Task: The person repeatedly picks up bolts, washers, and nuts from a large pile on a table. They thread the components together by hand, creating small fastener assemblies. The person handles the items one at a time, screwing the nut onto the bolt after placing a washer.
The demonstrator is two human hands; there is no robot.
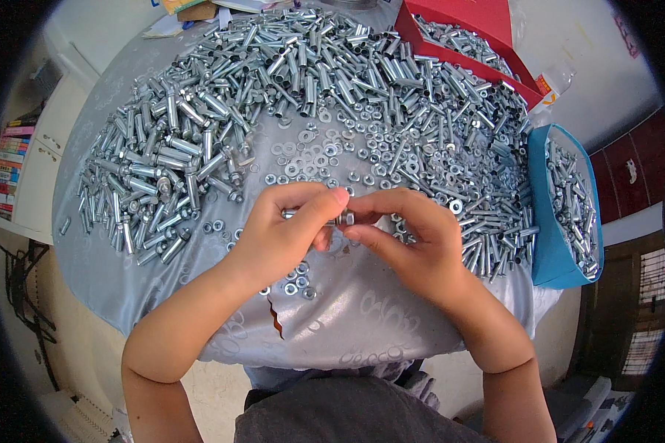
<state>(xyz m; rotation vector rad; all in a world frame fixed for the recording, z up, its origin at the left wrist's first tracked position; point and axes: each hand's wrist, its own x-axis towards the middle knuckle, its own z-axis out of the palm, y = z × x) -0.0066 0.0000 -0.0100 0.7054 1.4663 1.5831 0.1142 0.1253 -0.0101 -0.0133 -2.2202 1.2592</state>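
Note:
Over the near middle of the table my two hands meet at a metal anchor bolt [340, 219]. My left hand [277, 229] is closed around it, thumb on top, and covers most of its length. At its right end sits a hex nut [349, 218], and the thumb and forefinger of my right hand [425, 232] pinch there. Several loose nuts [297, 280] lie just below my left hand. Beyond my fingers are flat washers [303, 156] and more nuts [377, 157].
A wide heap of metal sleeves and bolts [310, 66] spans the far table, with assembled anchors [170, 162] at left. A red box [521, 85] and a blue box [545, 251] of bolts stand at right. The grey tablecloth [384, 325] has a tear near me.

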